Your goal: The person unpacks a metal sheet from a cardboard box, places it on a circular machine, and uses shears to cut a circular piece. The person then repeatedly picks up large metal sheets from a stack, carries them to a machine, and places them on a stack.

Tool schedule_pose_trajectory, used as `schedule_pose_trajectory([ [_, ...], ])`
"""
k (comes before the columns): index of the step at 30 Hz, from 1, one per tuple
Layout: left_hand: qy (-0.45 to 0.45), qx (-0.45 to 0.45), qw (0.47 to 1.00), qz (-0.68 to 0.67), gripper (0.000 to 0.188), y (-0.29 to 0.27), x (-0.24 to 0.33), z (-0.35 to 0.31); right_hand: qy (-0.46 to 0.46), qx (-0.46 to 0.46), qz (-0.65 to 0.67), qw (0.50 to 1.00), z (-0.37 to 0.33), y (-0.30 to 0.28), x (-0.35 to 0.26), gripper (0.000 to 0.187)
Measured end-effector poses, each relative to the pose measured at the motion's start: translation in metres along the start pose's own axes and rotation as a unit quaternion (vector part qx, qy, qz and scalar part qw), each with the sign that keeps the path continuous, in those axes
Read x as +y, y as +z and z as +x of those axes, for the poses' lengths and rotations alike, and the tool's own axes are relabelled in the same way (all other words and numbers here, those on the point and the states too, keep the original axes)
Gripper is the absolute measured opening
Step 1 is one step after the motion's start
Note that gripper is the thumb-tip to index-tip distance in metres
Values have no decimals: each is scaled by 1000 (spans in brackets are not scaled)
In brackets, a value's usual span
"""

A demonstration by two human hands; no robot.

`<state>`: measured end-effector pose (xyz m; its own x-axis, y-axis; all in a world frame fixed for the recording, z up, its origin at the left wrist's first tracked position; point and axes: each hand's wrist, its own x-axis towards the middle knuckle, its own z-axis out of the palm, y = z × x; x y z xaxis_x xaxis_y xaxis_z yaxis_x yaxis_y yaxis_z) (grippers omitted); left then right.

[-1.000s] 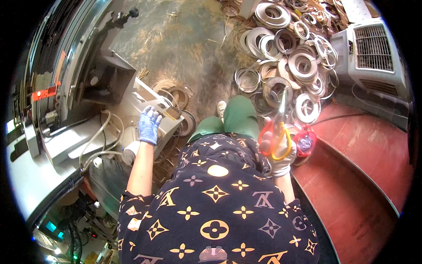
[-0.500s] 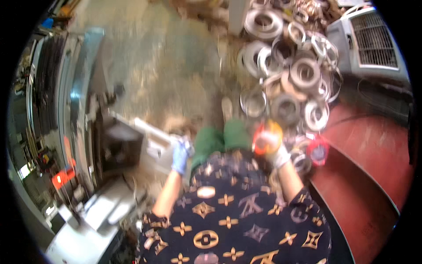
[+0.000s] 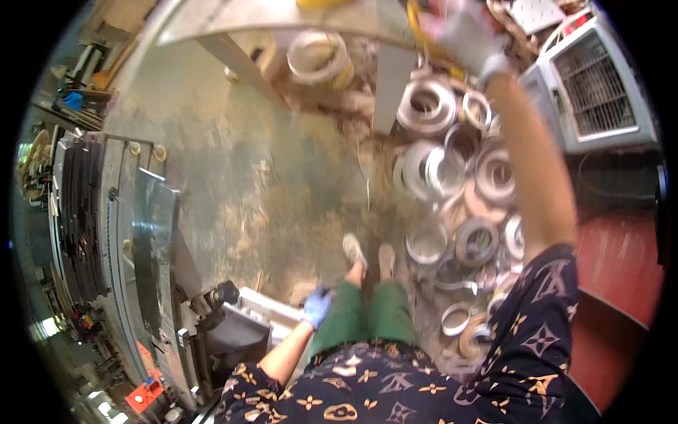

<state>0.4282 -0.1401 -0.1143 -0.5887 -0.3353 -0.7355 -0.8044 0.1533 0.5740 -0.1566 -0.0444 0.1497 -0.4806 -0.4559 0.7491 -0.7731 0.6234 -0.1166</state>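
The left hand (image 3: pixel 317 308) (blue-gloved) is resting, fingers curled, on the near-left machine (image 3: pixel 233 332); the right hand (image 3: pixel 462 32), blurred, grip indiscernible, is reaching far right above the metal coils (image 3: pixel 452 169).

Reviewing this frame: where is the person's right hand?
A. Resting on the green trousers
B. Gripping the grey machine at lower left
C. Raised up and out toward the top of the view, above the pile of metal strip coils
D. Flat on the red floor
C: the gloved right hand is stretched toward the top edge, its forearm crossing over the metal strip coils, while the blue-gloved left hand is low by the machine.
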Motion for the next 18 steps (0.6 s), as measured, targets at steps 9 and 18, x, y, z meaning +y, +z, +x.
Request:
schedule_pose_trajectory([
  [9, -69, -5, 996, 47, 32, 29, -77, 43, 94, -157, 205, 962, -206, 75, -115, 35],
  [18, -3, -46, 965, 258, 38, 76, -117, 124, 397, -763, 72, 505, -708, 149, -75, 35],
])
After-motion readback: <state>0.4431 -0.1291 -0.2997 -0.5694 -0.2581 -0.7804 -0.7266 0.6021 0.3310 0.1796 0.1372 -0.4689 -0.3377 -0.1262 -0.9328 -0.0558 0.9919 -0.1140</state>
